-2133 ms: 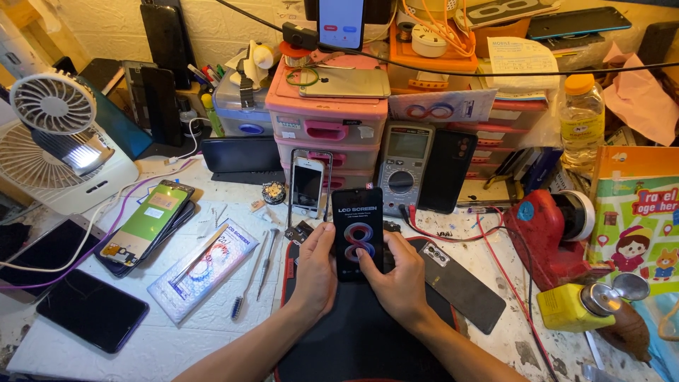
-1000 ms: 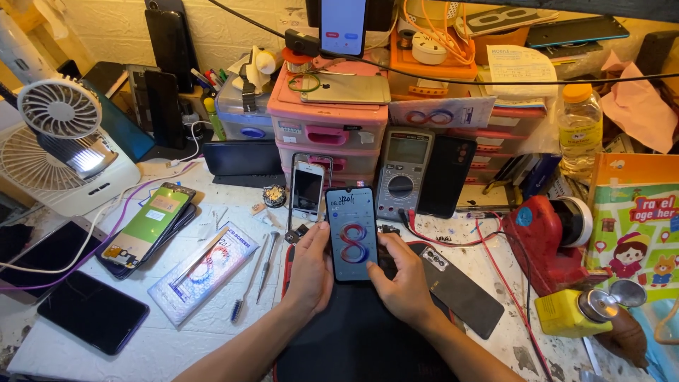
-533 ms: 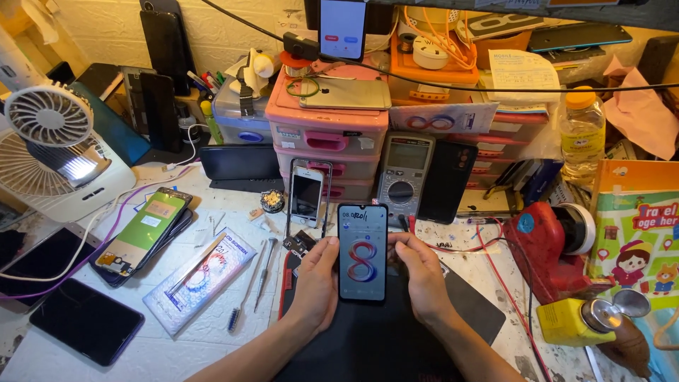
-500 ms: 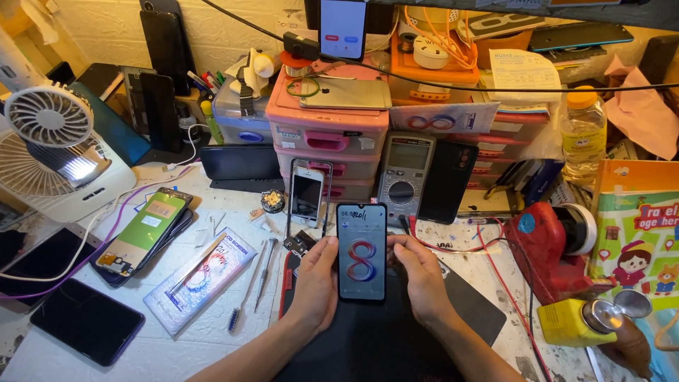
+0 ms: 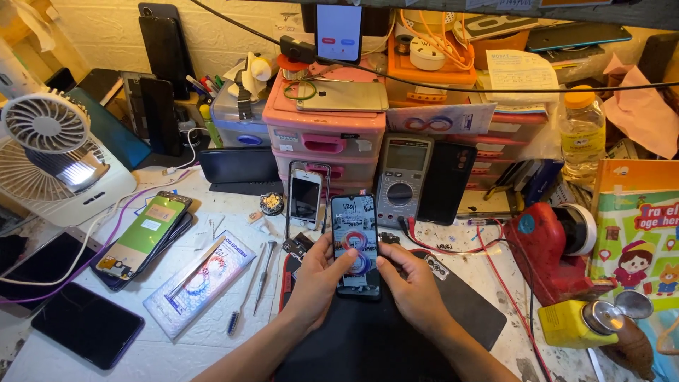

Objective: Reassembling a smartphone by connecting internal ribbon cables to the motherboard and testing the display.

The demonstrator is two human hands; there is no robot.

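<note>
Pretty cluttered bench: a white desk fan is parked at the far left, a grey multimeter is propped against the pink plastic drawers, and a small white phone is stood just beside it. Screwdrivers are laid near a boxed screen protector, with a yellow-capped bottle at the back right.

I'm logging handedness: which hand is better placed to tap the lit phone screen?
Probably the left hand: its thumb already lies over the phone screen, while the right hand only grips the lower right edge, steadying it.
</note>
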